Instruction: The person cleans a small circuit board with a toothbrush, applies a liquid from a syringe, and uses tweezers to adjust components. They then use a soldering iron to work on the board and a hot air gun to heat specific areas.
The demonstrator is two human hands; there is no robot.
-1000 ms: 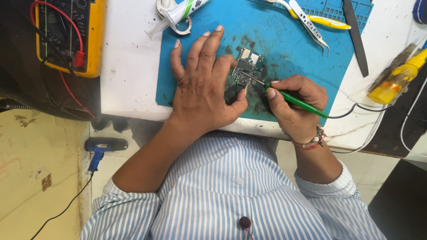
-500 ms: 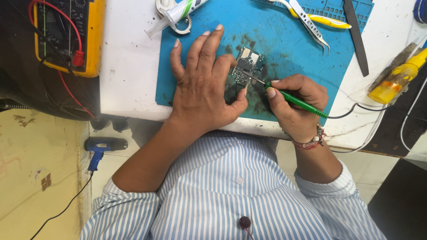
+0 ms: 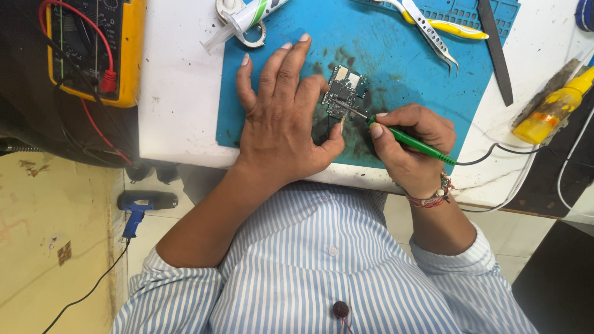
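Note:
A small circuit board [image 3: 344,91] lies on a blue work mat [image 3: 396,62] on a white table. My left hand [image 3: 281,120] rests flat on the mat, with thumb and forefinger pinning the board's left edge. My right hand [image 3: 408,145] grips a green-handled soldering iron [image 3: 411,141]; its metal tip touches the board's lower part. A cable runs from the iron's handle to the right.
A yellow multimeter [image 3: 93,46] with red lead stands at the left. A syringe tube [image 3: 244,21], tweezers and yellow-handled pliers [image 3: 433,28], a dark flat tool [image 3: 495,49] and a yellow bottle [image 3: 550,114] lie around the mat. A blue tool [image 3: 142,207] lies on the floor.

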